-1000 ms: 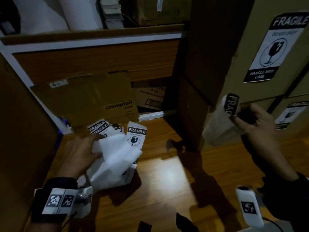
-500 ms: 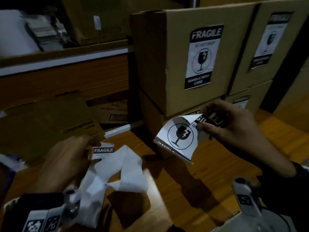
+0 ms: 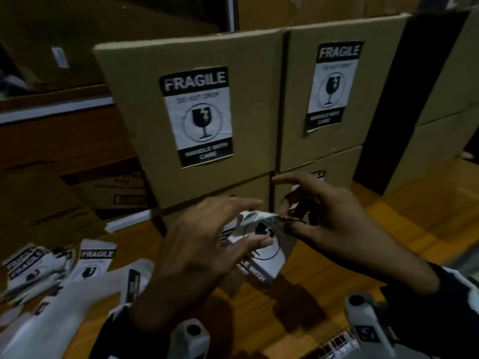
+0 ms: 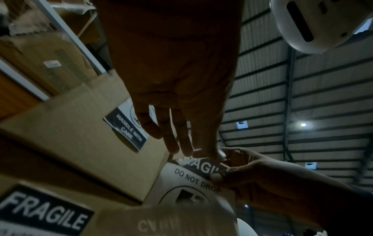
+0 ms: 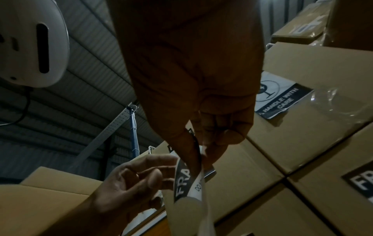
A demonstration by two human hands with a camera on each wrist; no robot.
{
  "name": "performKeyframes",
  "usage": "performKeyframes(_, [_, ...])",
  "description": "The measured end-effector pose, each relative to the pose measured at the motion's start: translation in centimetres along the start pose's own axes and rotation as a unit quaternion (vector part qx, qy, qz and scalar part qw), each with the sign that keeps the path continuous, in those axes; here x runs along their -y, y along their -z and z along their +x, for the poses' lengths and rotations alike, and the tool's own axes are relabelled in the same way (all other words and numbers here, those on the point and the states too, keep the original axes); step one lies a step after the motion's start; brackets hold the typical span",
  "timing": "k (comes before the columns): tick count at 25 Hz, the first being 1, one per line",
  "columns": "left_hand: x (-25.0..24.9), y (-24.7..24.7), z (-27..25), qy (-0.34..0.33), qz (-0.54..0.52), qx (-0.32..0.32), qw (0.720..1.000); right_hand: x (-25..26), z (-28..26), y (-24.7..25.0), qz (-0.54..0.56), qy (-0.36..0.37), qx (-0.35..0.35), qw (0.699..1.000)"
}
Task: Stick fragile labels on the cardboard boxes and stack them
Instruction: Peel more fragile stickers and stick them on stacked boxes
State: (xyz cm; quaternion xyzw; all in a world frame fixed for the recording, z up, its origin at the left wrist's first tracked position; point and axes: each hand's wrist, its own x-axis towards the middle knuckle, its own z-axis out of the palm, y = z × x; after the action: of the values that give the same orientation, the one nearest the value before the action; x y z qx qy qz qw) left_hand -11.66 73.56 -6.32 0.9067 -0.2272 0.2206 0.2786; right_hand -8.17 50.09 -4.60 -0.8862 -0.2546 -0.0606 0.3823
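While the right hand (image 3: 334, 224) pinches the black top edge of a loose fragile label (image 3: 261, 244) between thumb and fingertips, the left hand (image 3: 202, 244) hangs just left of that label with fingers spread and only lightly bent; whether its fingertips touch the paper is hard to tell. The label is a white sheet, curled and sagging, with a black FRAGILE band, DO NOT DROP, a broken-glass symbol in a circle and a black band at the bottom. It hangs just in front of the stacked cardboard boxes (image 3: 254, 104), below the flat label (image 3: 198, 116) stuck on the upper left box. Left of the held label, more labels (image 3: 93, 263) and white backing paper lie on the wooden surface (image 3: 363, 255)
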Motion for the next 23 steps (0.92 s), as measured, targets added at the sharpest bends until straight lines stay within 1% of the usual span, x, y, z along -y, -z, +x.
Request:
performKeyframes(3, [-2.3,-4.3,1.0,0.007,-0.044,-0.055,0.998,-3.6,-0.9,3.0,0.02,-0.005,0.028,0.999])
performKeyframes(5, [-3.9,-6.4,1.3,0.03,-0.073,-0.059,0.995,-5.5,-1.6,4.5,0.041,-0.008,0.046,0.998])
performKeyframes(7, [-5.5,-7.9,1.8,0.048,-0.061,-0.044,0.996,-7.0,-2.3,5.9,0.087,-0.02,0.047,0.995])
performKeyframes(10, [-6.9,-9.3,3.0,0.039,-0.052,-0.026,0.998,-8.7,-2.9,7.5,0.146,-0.05,0.019,0.988])
performKeyframes(14, [-8.1,-11.6,5.5,-0.003,-0.039,-0.014,0.999,-10.9,-3.5,9.4,0.174,-0.07,-0.03,0.982])
performKeyframes(15, [-8.5,-12.2,6.3,-0.019,-0.042,-0.025,0.999,-11.4,-3.8,10.1,0.173,-0.076,-0.044,0.981])
performKeyframes(17, [-8.9,-13.9,7.9,-0.054,-0.055,-0.068,0.995,-12.6,-4.2,11.4,0.156,-0.078,-0.065,0.982])
performKeyframes(18, [-9.3,-14.9,8.6,-0.059,-0.073,-0.081,0.992,-13.3,-4.6,12.0,0.152,-0.081,-0.073,0.982])
performKeyframes(21, [-11.3,-17.3,10.6,-0.035,-0.128,-0.106,0.985,-16.1,-5.4,13.7,0.176,-0.101,-0.099,0.974])
performKeyframes(23, [-13.0,-19.2,11.7,0.017,-0.162,-0.131,0.978,-18.4,-5.6,14.4,0.186,-0.12,-0.102,0.97])
